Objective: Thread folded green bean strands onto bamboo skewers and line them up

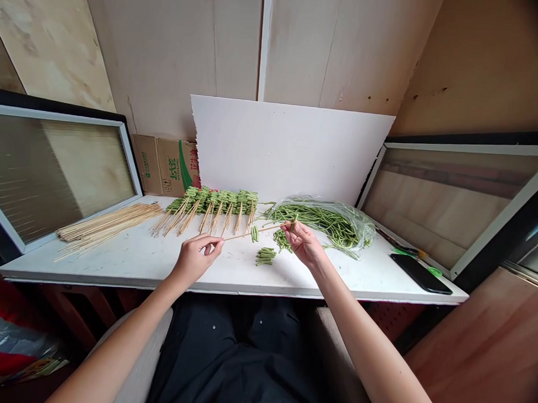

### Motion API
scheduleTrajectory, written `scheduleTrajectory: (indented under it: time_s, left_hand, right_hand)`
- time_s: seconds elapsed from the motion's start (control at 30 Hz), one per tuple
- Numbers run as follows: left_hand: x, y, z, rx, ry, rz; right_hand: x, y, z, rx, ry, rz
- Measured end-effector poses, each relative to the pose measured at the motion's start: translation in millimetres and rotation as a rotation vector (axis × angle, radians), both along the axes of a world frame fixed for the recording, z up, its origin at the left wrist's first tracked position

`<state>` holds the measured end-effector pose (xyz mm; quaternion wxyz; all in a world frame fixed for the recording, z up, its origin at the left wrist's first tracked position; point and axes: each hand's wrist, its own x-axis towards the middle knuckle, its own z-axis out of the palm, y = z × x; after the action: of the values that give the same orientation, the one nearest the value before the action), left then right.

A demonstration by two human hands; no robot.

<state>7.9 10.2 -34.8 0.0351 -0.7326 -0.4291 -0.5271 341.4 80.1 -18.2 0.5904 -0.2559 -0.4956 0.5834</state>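
My left hand [198,253] pinches the near end of a thin wooden skewer [236,236], which slants up to the right above the table. Two or so short cut green bean pieces [254,233] appear on the skewer, crosswise. At its far end, my right hand [305,242] is closed on another green bean piece [294,219]; whether the tip has pierced it is hidden by the fingers. Below the skewer lies a small stack of cut bean pieces [265,256]. A looser heap of cut pieces [281,240] is partly behind my right hand.
Bare skewers [110,224] lie at left. Finished bean skewers [219,200] are piled at the back, sticks toward me. Long beans [326,223] rest in a clear plastic bag [366,226]. A black phone [420,273] lies at right. A white board [289,149] and carton [163,167] stand behind.
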Motion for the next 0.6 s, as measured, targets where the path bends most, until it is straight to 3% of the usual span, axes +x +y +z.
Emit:
scheduleTrajectory:
  time_s: [0.3,0.6]
  left_hand:
    - [-7.2,-0.9,5.1,0.062,0.108,0.042]
    - [-12.6,-3.2,5.7,0.073,0.179,-0.005]
  right_hand:
    - [1.6,-4.5,4.5,0.017,-0.018,-0.029]
    - [1.3,-7.1,8.1,0.059,-0.04,-0.047]
